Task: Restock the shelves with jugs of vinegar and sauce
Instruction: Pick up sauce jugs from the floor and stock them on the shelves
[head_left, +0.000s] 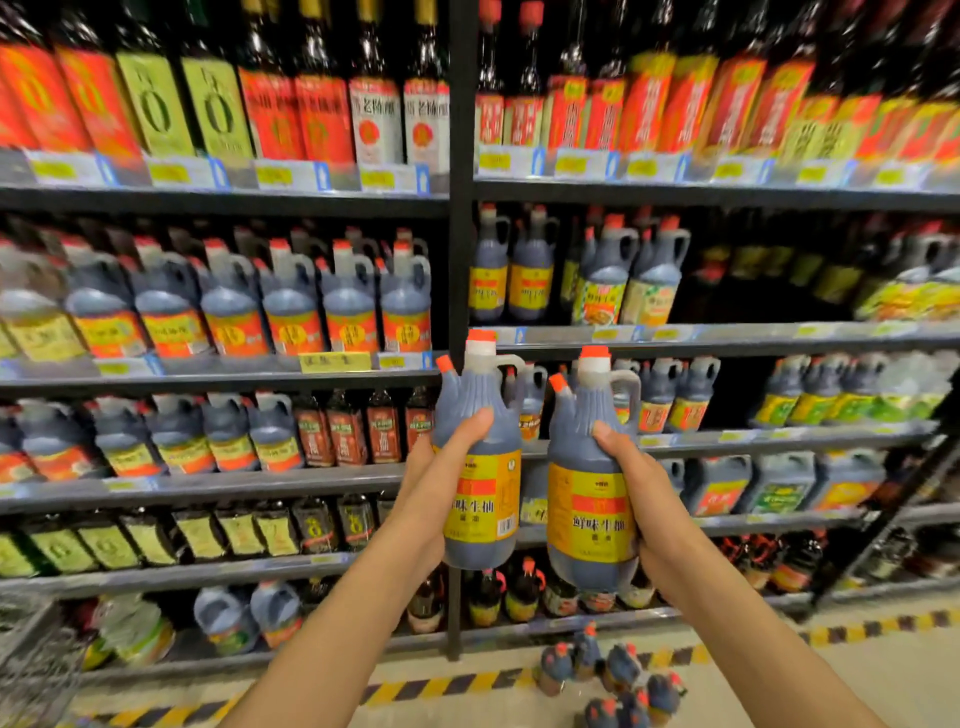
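Shelving across whole frame, dark upright post at centre, rows of sauce and vinegar bottles, blurred. Dark gap on second shelf, right of centre, beyond the yellow-label jugs; likely the open slot, up and right of both hands. Two held jugs at frame centre, in front of the post, both upright, long axis vertical, red caps up, yellow labels toward camera, handles to the right. Left jug slightly higher; right jug lower and nearer the gap. Left hand wrapped round left jug from its left side, thumb on shoulder. Right hand wrapped round right jug from its right side, thumb on shoulder. Spare jugs on floor, bottom centre-right, beside striped tape, waiting. Judged: right jug goes first, lifted up-right, kept vertical.
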